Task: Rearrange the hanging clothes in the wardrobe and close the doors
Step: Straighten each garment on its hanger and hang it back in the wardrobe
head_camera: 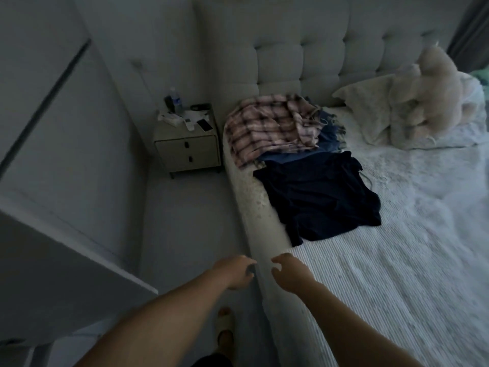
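The person stands beside a big bed with a white ribbed cover (370, 274), looking down at it. Both bare arms reach forward over the near left edge of the bed.

The left hand (234, 271) hangs just off the bed's left edge, over the floor. Its fingers are loosely curled and it holds nothing. The right hand (289, 271) is over the near left edge of the bed. Its fingers are bent a little, like a soft claw, and it holds nothing too. The two hands are close together but do not touch.

The clothes lie in a pile along the left edge of the bed, farther up from the hands. A dark navy soft garment (320, 200) is the nearest piece, spread flat. Behind it is a pink and white checked shirt (267, 125), crumpled near the top left corner of the bed. A bit of blue cloth (328, 141) peeks out between them.

At the far right corner of the bed sit a white lacy pillow (370, 112) and a fluffy cream teddy bear (434, 88). A grey padded headboard (304, 54) stands behind them.

Left of the bed is a small pale bedside table with two drawers (188, 152). Its top is crowded with small things, among them a bottle (176, 100) and a phone (205, 125). A white wardrobe door (47, 274) stands open at the left. One foot in a pale sandal (225, 327) shows on the floor below.
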